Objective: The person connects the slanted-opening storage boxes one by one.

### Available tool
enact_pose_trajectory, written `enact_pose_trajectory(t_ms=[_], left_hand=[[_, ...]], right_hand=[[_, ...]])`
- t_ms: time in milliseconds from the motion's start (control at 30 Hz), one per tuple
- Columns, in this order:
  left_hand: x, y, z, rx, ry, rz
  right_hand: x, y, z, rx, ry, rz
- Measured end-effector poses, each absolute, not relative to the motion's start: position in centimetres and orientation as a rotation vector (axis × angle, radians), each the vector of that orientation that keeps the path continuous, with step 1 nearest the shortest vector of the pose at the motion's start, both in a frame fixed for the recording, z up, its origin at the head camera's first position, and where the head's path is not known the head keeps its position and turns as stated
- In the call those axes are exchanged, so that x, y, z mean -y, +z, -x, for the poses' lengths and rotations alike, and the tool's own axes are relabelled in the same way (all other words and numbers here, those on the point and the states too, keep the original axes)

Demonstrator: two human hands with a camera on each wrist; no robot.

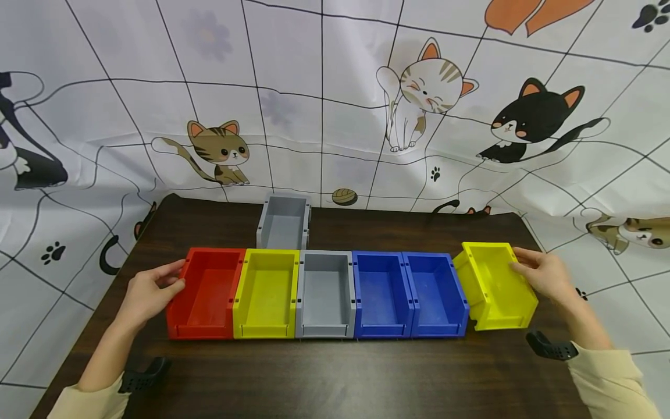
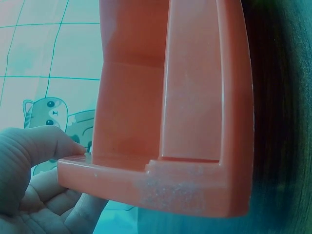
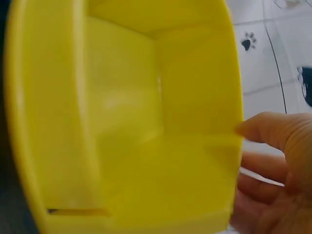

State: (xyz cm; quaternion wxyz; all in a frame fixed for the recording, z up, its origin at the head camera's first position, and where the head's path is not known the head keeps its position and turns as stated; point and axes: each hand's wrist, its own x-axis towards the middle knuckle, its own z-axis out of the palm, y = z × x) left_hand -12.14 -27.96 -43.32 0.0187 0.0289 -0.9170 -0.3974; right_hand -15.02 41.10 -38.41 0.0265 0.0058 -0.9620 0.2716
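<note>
At the right end of a row of plastic bins, my right hand (image 1: pixel 544 273) pinches the right side wall of a yellow bin (image 1: pixel 505 285), thumb at the rim and fingers outside. This bin is tilted, its left side raised beside the blue bin (image 1: pixel 437 294). In the right wrist view the yellow bin (image 3: pixel 126 161) fills most of the picture. My left hand (image 1: pixel 149 294) pinches the left wall of the red bin (image 1: pixel 209 294) at the other end. The left wrist view shows the thumb on the rim of that red bin (image 2: pixel 131 112) and fingers below.
Between them stand another yellow bin (image 1: pixel 267 294), a grey bin (image 1: pixel 325 294) and a second blue bin (image 1: pixel 382 294), side by side. A further grey bin (image 1: pixel 282 224) sits behind the row. A cat-print cloth (image 1: pixel 324 116) hangs behind the dark wooden table (image 1: pixel 324 378).
</note>
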Motion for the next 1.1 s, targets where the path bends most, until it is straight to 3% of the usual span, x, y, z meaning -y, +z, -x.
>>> enact_pose_trajectory(t_ms=[200, 333, 600, 867, 1100], left_hand=[[27.9, -43.3, 12.2, 2.850, -1.218, -0.086], [28.3, -43.9, 12.5, 2.846, -1.225, -0.083], [31.5, -49.2, 14.6, 2.841, -1.197, -0.094], [29.6, -46.0, 13.6, 2.852, -1.237, -0.165], [29.3, -45.7, 13.2, 2.864, -1.208, -0.181]], right_hand=[[-38.9, -39.2, 14.3, 2.766, 0.641, -0.524], [-37.7, -40.0, 14.1, 2.832, 0.511, -0.684], [-36.8, -40.4, 14.2, 2.914, 0.290, -0.674], [-36.0, -40.1, 14.4, 2.942, 0.202, -0.635], [-35.7, -40.1, 14.6, 3.021, 0.234, -0.590]])
